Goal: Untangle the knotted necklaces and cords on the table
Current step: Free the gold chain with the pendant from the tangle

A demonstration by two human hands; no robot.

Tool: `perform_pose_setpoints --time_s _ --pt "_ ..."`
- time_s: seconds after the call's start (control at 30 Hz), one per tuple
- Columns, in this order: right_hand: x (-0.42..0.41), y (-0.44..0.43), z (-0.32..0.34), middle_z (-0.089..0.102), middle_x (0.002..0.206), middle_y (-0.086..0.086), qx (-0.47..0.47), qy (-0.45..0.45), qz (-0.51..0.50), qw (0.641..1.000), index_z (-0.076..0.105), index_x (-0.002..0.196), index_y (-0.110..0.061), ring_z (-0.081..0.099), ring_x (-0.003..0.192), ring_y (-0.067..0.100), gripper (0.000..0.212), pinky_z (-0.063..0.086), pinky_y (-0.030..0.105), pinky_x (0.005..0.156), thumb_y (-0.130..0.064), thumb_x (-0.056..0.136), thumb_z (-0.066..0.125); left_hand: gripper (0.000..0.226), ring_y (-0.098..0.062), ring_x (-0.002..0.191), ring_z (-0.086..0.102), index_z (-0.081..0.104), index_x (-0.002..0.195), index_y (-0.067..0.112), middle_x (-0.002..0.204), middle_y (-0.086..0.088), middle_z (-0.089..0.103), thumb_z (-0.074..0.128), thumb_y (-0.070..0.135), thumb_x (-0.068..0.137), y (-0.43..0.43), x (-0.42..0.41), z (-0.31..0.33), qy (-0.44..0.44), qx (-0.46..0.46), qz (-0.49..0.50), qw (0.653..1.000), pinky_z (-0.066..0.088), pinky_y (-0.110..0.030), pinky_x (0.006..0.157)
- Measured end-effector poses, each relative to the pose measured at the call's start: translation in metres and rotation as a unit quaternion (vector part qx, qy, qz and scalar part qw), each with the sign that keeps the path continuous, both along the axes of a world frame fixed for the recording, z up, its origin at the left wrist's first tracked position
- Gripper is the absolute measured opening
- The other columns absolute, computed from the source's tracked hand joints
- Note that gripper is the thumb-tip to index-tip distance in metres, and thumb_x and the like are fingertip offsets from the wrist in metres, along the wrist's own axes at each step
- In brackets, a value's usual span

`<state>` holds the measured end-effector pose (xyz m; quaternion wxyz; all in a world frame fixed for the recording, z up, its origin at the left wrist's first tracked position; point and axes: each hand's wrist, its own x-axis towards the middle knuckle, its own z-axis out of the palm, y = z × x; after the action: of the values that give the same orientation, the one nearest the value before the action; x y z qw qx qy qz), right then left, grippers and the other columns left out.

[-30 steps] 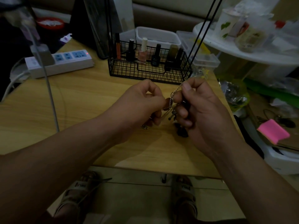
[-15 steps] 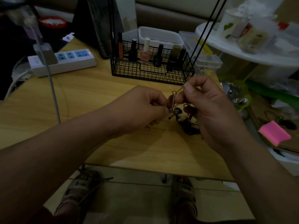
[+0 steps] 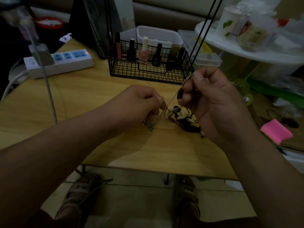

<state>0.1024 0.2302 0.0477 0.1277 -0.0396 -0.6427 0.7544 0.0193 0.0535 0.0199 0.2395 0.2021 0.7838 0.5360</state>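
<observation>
A thin metal chain (image 3: 174, 94) runs taut on a slant between my two hands above the wooden table (image 3: 92, 99). My left hand (image 3: 139, 102) pinches its lower end, and a bunched length of chain (image 3: 148, 125) lies on the table under that hand. My right hand (image 3: 212, 99) pinches the upper end between thumb and forefinger, with a dark bead by its fingers. A tangle of black cord with cream pieces (image 3: 185, 119) lies on the table below my right hand, partly hidden by it.
A black wire basket (image 3: 148, 69) of nail polish bottles stands just behind my hands. A white power strip (image 3: 62, 62) lies at the back left, with a cable (image 3: 49, 89) hanging past it. Two black cords (image 3: 204, 30) slant down at the right. Clutter fills the floor to the right.
My hands have drawn apart, the right one up and to the right, so the chain now stretches between them. The cord tangle lies more exposed on the table.
</observation>
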Motion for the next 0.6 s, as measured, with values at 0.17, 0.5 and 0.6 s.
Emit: perform_pose_setpoints --time_s 0.17,0.5,0.6 --pt "0.002 -0.002 0.006 0.063 0.086 0.002 -0.023 0.006 -0.014 1.000 0.053 0.100 -0.017 0.049 0.063 0.012 0.010 0.047 0.027 0.058 -0.013 0.108 0.047 0.021 -0.005 0.061 0.058 0.075 0.093 0.019 0.068 0.005 0.065 0.059 0.025 0.105 0.002 -0.001 -0.001 0.010 -0.013 -0.007 1.000 0.044 -0.017 0.052" --pt "0.002 0.000 0.027 0.071 0.114 0.005 0.000 0.044 0.005 0.999 0.045 0.100 -0.019 0.037 0.053 0.011 0.010 0.019 0.025 0.045 -0.017 0.109 0.042 0.011 -0.016 0.063 0.051 0.075 0.093 0.016 0.064 0.002 0.061 0.067 0.022 0.098 -0.002 -0.001 0.001 -0.015 -0.036 -0.042 0.998 0.043 -0.027 0.056" --pt "-0.003 -0.003 0.044 0.071 0.113 0.003 0.016 0.066 0.032 0.997 0.044 0.099 -0.020 0.036 0.053 0.010 0.012 0.020 0.024 0.043 -0.017 0.110 0.040 0.014 -0.017 0.063 0.051 0.075 0.093 0.013 0.066 -0.001 0.061 0.066 0.022 0.099 -0.003 0.000 0.003 -0.021 -0.041 -0.055 0.997 0.042 -0.026 0.055"
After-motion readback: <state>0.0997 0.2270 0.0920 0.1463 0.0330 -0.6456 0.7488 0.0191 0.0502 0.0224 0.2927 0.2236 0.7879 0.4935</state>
